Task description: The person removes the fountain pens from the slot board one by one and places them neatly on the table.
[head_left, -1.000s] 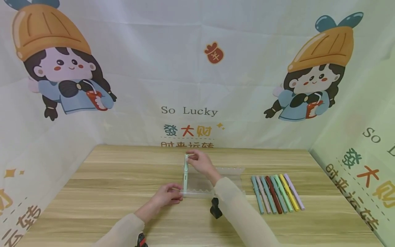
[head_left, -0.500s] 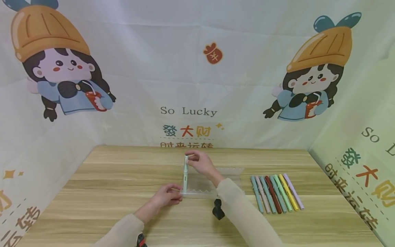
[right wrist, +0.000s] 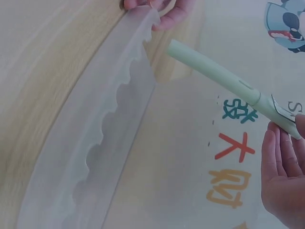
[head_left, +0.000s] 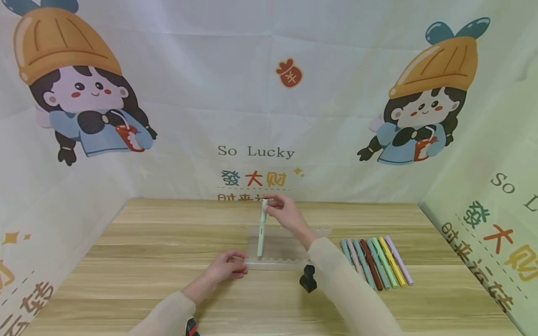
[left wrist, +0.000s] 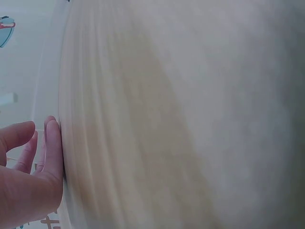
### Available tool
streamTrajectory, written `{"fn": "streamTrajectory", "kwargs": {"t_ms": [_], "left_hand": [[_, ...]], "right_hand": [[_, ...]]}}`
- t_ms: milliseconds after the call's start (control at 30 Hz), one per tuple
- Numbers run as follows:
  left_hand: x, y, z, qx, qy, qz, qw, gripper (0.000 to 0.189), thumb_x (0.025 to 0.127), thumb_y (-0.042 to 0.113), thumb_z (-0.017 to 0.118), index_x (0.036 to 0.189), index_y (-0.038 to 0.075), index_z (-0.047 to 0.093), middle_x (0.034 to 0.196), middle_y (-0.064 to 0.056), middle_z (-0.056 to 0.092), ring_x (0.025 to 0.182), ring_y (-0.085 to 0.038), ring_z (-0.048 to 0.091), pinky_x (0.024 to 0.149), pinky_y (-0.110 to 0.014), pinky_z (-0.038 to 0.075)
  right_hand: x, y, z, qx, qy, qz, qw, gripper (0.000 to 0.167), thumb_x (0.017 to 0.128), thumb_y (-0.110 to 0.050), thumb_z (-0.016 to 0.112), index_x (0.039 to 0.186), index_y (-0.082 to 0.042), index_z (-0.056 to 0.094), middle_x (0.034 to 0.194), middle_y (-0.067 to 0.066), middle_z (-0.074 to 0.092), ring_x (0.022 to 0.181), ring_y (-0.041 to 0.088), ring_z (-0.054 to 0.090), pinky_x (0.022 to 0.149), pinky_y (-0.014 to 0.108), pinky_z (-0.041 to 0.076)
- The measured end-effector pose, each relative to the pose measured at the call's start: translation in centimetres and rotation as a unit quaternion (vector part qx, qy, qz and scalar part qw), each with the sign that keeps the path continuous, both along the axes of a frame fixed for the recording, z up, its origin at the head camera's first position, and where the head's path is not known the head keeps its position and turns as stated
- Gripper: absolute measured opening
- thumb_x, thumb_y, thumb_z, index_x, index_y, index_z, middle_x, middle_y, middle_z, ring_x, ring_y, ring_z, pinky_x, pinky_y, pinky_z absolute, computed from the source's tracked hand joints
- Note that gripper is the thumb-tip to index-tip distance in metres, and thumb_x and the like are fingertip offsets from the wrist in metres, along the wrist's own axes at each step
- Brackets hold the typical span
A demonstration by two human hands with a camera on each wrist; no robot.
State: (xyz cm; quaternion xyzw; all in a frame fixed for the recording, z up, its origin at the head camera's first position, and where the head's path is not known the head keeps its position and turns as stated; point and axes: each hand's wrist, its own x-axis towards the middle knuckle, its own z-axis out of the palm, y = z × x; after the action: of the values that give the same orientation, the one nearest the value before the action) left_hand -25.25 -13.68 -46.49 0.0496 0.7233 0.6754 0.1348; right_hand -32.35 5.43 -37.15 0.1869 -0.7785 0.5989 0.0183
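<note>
A clear pen rack (head_left: 277, 266) with scalloped notches lies on the table. My left hand (head_left: 229, 265) holds its left end between thumb and fingers; these fingers (right wrist: 174, 16) show at that end in the right wrist view. My right hand (head_left: 286, 212) pinches a mint-green pen (head_left: 261, 231) near its clip end, at the top. The pen stands nearly upright, leaning slightly, its lower end over the left part of the rack near the notched front strip. In the right wrist view the pen (right wrist: 214, 74) hangs apart from the notches.
Several capped pens lie side by side to the right of the rack, among them a dark red pen (head_left: 371, 264), a yellow pen (head_left: 392, 261) and a lilac pen (head_left: 399, 260). My right sleeve (head_left: 353, 284) partly covers the nearest ones. A printed cloth (head_left: 189, 116) encloses the wooden table (head_left: 159, 242).
My right hand has lifted the mint-green pen from the rack's left end and moved it slightly right. My left hand has stayed at the rack's end.
</note>
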Motion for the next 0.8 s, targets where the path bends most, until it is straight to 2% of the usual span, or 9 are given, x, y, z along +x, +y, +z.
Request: {"fn": "streamTrajectory", "kwargs": {"t_ms": [167,233,267,367,467,500,600,800], "left_hand": [[0.2,-0.1,0.1,0.003,0.007,-0.001,1.0000,0.026,0.083,-0.002,0.054,0.106,-0.013,0.047,0.077,-0.010,0.060,0.072,-0.016,0.059,0.066,-0.029,0.052],[0.1,-0.2,-0.2,0.010,0.013,-0.005,0.9999,0.026,0.082,0.001,0.057,0.104,-0.012,0.048,0.078,-0.012,0.060,0.072,-0.017,0.059,0.067,-0.030,0.052],[-0.2,-0.3,-0.7,0.024,0.027,-0.018,0.9992,0.024,0.082,0.003,0.058,0.102,-0.009,0.051,0.077,-0.011,0.061,0.071,-0.017,0.059,0.065,-0.029,0.052],[-0.2,-0.5,-1.0,0.034,0.032,-0.023,0.9986,0.023,0.081,0.005,0.061,0.100,-0.007,0.052,0.077,-0.011,0.061,0.071,-0.017,0.060,0.065,-0.029,0.052],[-0.1,-0.4,-0.7,0.026,0.023,-0.016,0.9993,0.025,0.082,0.002,0.058,0.102,-0.009,0.050,0.077,-0.011,0.060,0.072,-0.017,0.059,0.066,-0.029,0.052],[0.1,-0.2,-0.3,0.014,0.009,-0.002,0.9999,0.027,0.082,0.000,0.057,0.104,-0.012,0.048,0.078,-0.011,0.060,0.072,-0.017,0.059,0.067,-0.030,0.052],[0.3,0.0,0.2,0.003,0.001,0.004,1.0000,0.027,0.083,-0.003,0.053,0.107,-0.014,0.045,0.078,-0.010,0.060,0.072,-0.016,0.058,0.067,-0.029,0.051],[0.0,0.1,0.1,-0.001,-0.003,0.006,1.0000,0.025,0.084,-0.004,0.052,0.106,-0.013,0.046,0.076,-0.009,0.060,0.071,-0.015,0.058,0.066,-0.028,0.051]], "right_hand": [[0.1,1.4,0.4,0.007,-0.007,-0.002,1.0000,0.030,0.083,-0.005,0.059,0.113,0.000,0.055,0.094,0.011,0.059,0.087,0.022,0.055,0.077,0.038,0.048],[0.2,2.0,0.5,0.010,-0.008,-0.002,0.9999,0.030,0.083,-0.005,0.059,0.113,-0.001,0.055,0.094,0.011,0.059,0.087,0.023,0.055,0.076,0.038,0.048],[0.2,2.3,0.5,0.011,-0.009,-0.002,0.9999,0.030,0.083,-0.005,0.059,0.113,-0.001,0.055,0.094,0.012,0.060,0.087,0.023,0.055,0.076,0.037,0.048],[0.2,3.1,0.7,0.014,-0.018,-0.003,0.9997,0.031,0.083,-0.006,0.059,0.114,-0.001,0.055,0.093,0.012,0.060,0.087,0.023,0.056,0.077,0.037,0.048],[0.3,4.0,0.8,0.021,-0.026,-0.009,0.9994,0.032,0.084,-0.008,0.060,0.114,-0.001,0.053,0.093,0.012,0.061,0.086,0.024,0.056,0.076,0.036,0.048],[0.3,4.3,0.8,0.023,-0.028,-0.012,0.9993,0.032,0.084,-0.008,0.060,0.114,-0.001,0.053,0.093,0.012,0.061,0.086,0.024,0.056,0.076,0.035,0.048],[0.4,5.1,0.9,0.029,-0.030,-0.016,0.9990,0.032,0.084,-0.010,0.060,0.114,0.000,0.051,0.092,0.013,0.061,0.086,0.026,0.057,0.075,0.034,0.048],[0.4,7.1,1.0,0.034,-0.024,-0.020,0.9989,0.032,0.084,-0.010,0.060,0.113,0.002,0.051,0.093,0.015,0.061,0.085,0.027,0.057,0.075,0.035,0.048]]}}
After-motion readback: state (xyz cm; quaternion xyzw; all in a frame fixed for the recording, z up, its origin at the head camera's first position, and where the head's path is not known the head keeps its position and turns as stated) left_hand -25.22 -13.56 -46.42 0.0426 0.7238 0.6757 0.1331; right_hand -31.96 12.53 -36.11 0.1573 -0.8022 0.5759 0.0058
